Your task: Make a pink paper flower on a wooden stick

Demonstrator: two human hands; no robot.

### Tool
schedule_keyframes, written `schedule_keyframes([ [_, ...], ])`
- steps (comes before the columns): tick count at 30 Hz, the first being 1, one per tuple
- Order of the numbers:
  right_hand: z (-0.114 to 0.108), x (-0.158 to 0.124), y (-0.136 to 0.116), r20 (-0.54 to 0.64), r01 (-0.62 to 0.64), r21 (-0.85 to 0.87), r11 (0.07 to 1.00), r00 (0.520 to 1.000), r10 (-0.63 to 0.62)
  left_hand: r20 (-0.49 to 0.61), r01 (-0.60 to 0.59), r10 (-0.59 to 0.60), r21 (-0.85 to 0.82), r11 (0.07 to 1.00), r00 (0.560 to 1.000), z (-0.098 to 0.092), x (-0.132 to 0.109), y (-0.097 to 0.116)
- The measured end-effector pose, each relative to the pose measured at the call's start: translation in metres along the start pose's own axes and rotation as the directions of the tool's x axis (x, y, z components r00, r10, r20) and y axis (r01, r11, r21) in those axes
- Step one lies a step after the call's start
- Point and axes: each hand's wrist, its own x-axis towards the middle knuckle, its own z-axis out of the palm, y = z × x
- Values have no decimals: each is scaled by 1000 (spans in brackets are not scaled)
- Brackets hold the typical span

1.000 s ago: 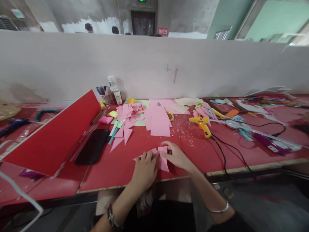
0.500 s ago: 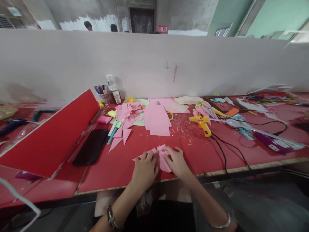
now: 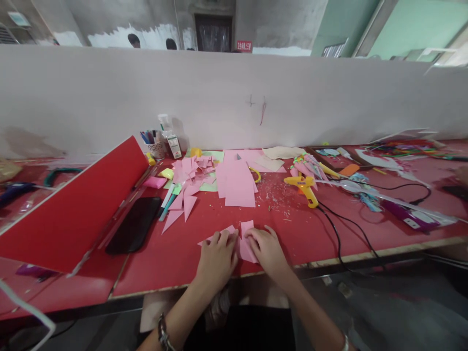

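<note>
A red table (image 3: 157, 265) fronts a pale partition (image 3: 183, 87); the left hand (image 3: 216, 258) lies palm-down, right hand (image 3: 269, 249) curled, on pink paper (image 3: 247, 251), any grip unclear.

Got pink paper (image 3: 247, 249), plain, down on red tabletop (image 3: 175, 263) at 6 o'clock of the view, close to the near edge. Shows straight edges; can't tell cut from folded. Runs out at 9 o'clock to a sharp pointed end (image 3: 203, 242), lying low on the surface. Puts up a narrow squared-off tab (image 3: 247, 225) at 12 to 1 o'clock, split from the pointed side by a thin red gap. Widens below the tab and ends in a corner at 5 o'clock. Sits partly covered through the middle, so can't tell whether joined as one sheet or made of two pieces. Looks uncrumpled where visible.
</note>
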Motion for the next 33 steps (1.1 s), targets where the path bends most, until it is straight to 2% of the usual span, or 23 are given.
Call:
schedule_keyframes([
  [5, -1, 1, -2, -3, -5, 12, 1000, 1000, 5, -1, -65, 65, -65, 996, 998, -1, -7, -6],
  [8, -6, 2, -1, 17, -24, 69, 997, 1000, 23, 2, -39, 39, -58, 998, 999, -1, -11, -4],
  [12, -11, 1, 1, 105, -27, 123, 992, 994, 14, -6, -16, 15, -19, 1000, 1000, -1, -13, 4],
  [16, -10, -4, 0, 84, 12, 110, 994, 996, -21, -18, -16, 16, 5, 1000, 1000, -2, -13, 6],
  [28, -10, -18, 7, -10, -6, 101, 995, 1000, 7, 119, -71, 81, -86, 994, 990, 0, -15, 4],
  [33, -17, -20, 5, 72, -5, 164, 986, 997, -7, 149, -21, 28, -44, 999, 988, 0, -15, 10],
])
